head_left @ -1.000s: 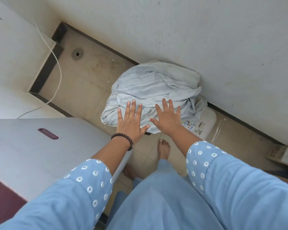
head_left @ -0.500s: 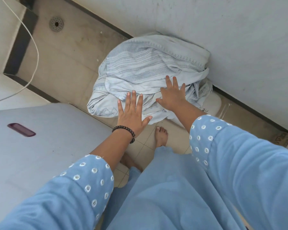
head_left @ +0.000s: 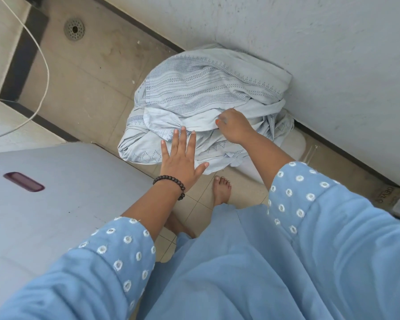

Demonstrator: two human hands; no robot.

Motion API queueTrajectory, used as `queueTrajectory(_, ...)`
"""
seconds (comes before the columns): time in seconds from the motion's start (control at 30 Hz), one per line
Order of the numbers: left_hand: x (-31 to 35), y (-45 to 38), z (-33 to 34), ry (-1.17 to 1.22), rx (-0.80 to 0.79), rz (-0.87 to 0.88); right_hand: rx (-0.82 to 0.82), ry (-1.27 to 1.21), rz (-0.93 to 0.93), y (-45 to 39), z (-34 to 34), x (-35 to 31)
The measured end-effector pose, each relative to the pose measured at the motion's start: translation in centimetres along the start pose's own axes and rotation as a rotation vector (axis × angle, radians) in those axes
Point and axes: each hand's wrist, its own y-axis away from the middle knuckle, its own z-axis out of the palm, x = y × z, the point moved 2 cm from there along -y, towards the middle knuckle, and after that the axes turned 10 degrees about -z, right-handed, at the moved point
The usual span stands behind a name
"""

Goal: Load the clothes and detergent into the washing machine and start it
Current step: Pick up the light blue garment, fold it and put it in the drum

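Right hand (head_left: 234,128) seemingly pinches the pale-blue clothes heap (head_left: 203,98) at twelve o'clock, left hand (head_left: 180,158) spread beside it; best gather both edges before lifting to the washing machine (head_left: 56,204).

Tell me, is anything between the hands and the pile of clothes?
Nothing visible is. The right hand already grips a fold of the clothes, and the open left hand reaches over the pile's near edge.

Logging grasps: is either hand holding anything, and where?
The right hand grips a fold near the top of the clothes; the left hand is spread open.
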Motion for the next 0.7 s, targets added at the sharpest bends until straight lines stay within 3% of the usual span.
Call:
queueTrajectory(0.23,-0.4,1.4,-3.5,0.135,0.094,0.043,0.206,-0.265,-0.142,6.1,-3.6,-4.4)
queueTrajectory(0.43,-0.2,3.8,-8.4,0.537,0.136,0.147,0.117,-0.362,-0.380,12.4,-6.2,-10.4)
queueTrajectory(0.7,-4.1,9.1,-15.1,0.791,0.361,-0.034,0.191,-0.497,-0.550,19.4,-10.6,-16.2)
